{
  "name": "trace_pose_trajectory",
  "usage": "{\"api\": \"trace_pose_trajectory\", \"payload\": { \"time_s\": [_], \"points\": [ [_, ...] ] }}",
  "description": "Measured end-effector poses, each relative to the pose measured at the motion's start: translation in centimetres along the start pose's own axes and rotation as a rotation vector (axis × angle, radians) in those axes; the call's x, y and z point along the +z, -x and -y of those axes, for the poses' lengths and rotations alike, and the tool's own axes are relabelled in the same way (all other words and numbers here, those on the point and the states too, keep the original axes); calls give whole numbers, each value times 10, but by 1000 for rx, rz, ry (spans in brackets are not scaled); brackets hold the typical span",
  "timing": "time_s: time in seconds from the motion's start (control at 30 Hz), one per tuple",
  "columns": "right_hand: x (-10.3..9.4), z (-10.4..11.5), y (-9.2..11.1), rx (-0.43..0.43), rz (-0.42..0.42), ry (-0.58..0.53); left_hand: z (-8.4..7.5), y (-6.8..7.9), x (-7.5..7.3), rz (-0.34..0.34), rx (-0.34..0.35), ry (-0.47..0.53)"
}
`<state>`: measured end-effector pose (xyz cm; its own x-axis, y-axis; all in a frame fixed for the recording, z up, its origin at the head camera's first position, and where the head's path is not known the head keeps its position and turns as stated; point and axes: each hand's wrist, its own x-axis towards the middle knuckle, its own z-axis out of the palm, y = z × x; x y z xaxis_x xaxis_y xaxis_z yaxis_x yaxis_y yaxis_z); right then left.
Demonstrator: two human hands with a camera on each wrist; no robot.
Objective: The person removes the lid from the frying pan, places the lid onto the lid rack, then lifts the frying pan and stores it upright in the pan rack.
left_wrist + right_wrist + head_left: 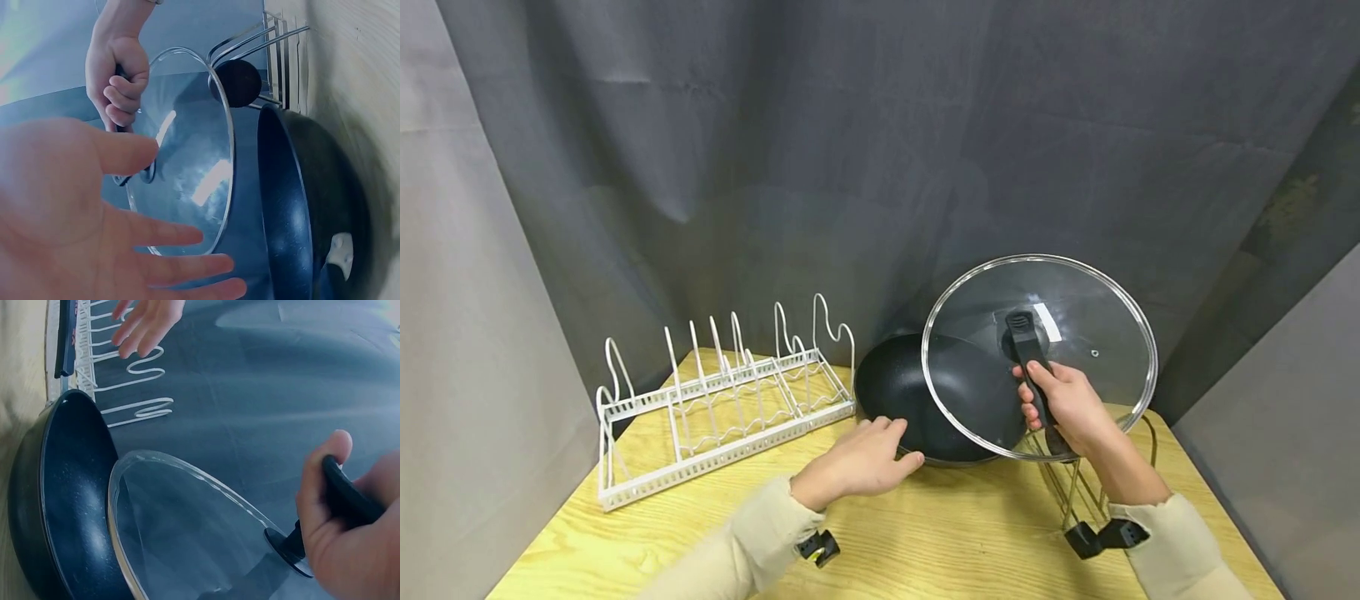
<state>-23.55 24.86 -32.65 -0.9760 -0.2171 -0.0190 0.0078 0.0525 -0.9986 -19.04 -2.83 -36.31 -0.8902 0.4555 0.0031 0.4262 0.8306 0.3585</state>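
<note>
My right hand [1071, 408] grips the black handle [1024, 333] of a round glass lid [181, 512]. The lid is raised and tilted, with its left part in front of a black wok-like pan [925, 392] in the head view. That pan sits on the table, and its dark inside faces up in the right wrist view. My left hand [865, 458] hovers at the pan's near left side, fingers extended, holding nothing. In the right wrist view the pan's black handle [65, 340] points toward the left hand's side.
A white wire rack [722, 433] with upright dividers stands on the wooden table [925, 542] at the left. Partly behind the lid and right arm is a gold-coloured wire rack [1075, 492]. A dark grey curtain [850, 167] hangs behind.
</note>
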Motion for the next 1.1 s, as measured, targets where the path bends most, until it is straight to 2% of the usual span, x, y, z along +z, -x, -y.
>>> {"api": "trace_pose_trajectory", "payload": {
  "time_s": [0.17,0.3,0.47,0.63,0.83,0.97,1.1],
  "points": [
    [-7,2,11,-8,-51,9,-4,-5,15,-42,-12,-5],
    [-14,4,18,-24,-85,23,-6,-11,28,-70,4,-4],
    [-27,8,23,-60,-95,36,-6,-25,42,-123,31,-20],
    [-41,8,28,-78,-90,35,-7,-41,54,-166,87,-36],
    [-57,4,36,-100,-78,-18,-12,-58,68,-155,121,-44],
    [-68,2,40,-121,-50,-92,-15,-71,81,-137,120,-48],
    [-79,1,43,-138,-47,-119,-19,-81,89,-120,115,-35]
  ]
}}
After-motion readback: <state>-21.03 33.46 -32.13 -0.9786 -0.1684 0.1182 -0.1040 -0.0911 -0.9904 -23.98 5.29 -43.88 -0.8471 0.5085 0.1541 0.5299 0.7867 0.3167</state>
